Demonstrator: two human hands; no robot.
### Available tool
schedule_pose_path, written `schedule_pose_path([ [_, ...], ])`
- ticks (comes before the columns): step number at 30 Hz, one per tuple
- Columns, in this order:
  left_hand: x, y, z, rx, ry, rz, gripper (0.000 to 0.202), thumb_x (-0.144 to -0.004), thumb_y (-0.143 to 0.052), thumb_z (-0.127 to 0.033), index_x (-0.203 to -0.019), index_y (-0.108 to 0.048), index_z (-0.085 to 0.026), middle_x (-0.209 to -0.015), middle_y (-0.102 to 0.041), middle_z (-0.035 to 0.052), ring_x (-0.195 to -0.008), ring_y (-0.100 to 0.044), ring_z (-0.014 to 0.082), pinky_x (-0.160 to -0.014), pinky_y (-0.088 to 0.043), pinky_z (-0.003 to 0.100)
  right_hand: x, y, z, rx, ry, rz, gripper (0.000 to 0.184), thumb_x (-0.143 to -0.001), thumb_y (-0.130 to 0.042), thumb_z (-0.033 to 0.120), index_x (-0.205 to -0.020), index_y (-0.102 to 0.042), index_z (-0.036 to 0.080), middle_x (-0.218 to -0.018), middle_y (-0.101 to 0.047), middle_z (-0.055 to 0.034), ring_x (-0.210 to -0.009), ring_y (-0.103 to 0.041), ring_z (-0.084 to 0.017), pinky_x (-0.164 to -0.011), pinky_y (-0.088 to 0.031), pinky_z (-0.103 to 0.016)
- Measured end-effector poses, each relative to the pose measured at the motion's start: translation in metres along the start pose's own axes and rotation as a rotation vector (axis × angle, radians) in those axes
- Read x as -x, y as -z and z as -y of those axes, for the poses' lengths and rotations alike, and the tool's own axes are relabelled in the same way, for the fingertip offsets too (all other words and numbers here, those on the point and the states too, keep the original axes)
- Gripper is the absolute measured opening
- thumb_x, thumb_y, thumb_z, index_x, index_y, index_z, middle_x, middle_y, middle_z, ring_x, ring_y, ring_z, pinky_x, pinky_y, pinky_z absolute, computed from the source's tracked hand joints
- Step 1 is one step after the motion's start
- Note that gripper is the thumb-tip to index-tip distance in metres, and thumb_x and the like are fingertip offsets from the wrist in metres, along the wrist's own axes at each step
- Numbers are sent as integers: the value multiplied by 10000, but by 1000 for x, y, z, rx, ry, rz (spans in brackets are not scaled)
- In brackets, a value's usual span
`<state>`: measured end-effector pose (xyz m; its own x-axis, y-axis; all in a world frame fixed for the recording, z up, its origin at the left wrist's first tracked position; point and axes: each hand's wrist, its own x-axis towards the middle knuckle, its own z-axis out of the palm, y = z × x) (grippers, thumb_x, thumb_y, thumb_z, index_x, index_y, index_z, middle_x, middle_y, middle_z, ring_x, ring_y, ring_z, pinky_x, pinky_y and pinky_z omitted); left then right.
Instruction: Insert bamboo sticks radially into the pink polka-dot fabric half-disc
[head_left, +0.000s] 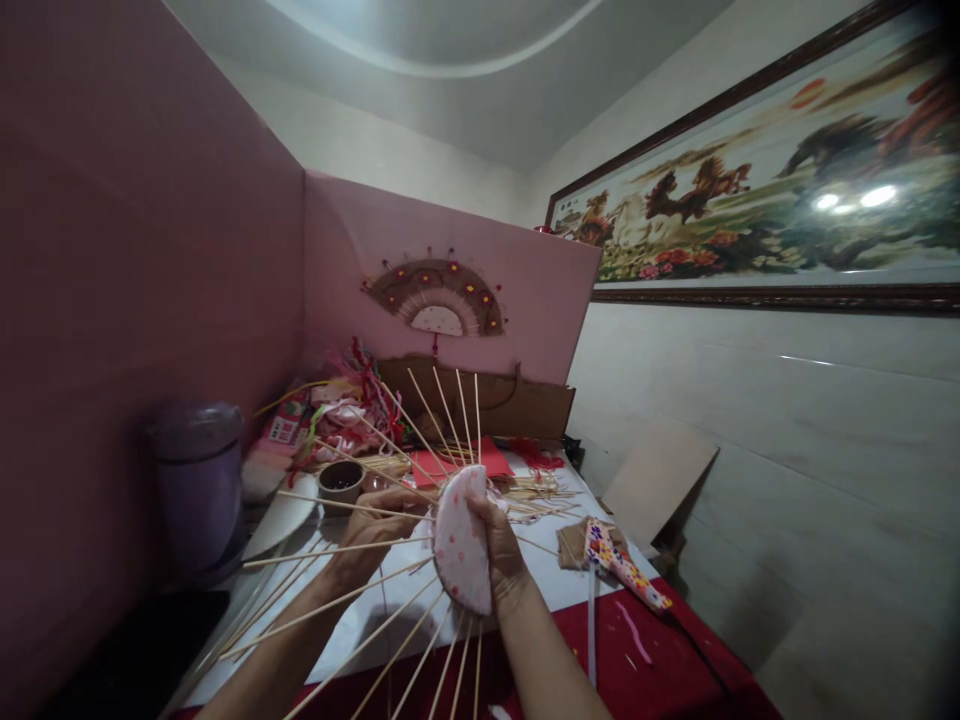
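I hold up a half-made fan: a white fabric-covered half disc with pink dots (459, 545), with several thin bamboo sticks (352, 600) spreading out from it like rays. My right hand (504, 555) grips the disc from its right side, fingers closed on it. My left hand (375, 535) is behind the sticks on the left, fingers curled on one or two of them near the disc.
A finished fan (439, 297) hangs on the pink partition. On the table lie loose bamboo sticks (532, 487), coloured thread and packets (341, 405), a small dark bowl (341, 480), a purple jar (199, 480), a folded floral fan (626, 565) and red cloth (660, 660).
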<state>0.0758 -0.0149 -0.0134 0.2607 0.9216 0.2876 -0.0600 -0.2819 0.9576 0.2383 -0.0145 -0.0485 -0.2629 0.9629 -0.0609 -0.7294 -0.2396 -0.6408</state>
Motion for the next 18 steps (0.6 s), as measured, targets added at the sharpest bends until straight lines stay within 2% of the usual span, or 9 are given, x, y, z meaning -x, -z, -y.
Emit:
schedule_pose_path([
  [10,0,-9,9,224,-41,-23,214,-621,-706,-271,-740,-574,-154,-623,-572,-22,-522,-433,80,-493,-295,205,2,0,-2,6,-3,53,331,-675,-617,362,-880,-610,103,-727,-687,-75,-625,-629,-187,-612,-480,-304],
  [14,0,-10,7,230,49,-60,270,-586,-726,-312,-693,-543,-146,-634,-590,-2,-514,-464,89,-482,-302,209,4,-3,-1,6,-16,87,335,-683,-606,364,-887,-615,98,-720,-683,-70,-617,-624,-179,-592,-478,-292],
  [18,3,-9,3,173,31,-47,241,-591,-719,-296,-676,-556,-140,-546,-524,-35,-466,-402,65,-452,-267,198,5,-5,-1,-5,-2,119,307,-708,-590,352,-871,-626,95,-737,-687,-73,-641,-631,-172,-630,-485,-290],
])
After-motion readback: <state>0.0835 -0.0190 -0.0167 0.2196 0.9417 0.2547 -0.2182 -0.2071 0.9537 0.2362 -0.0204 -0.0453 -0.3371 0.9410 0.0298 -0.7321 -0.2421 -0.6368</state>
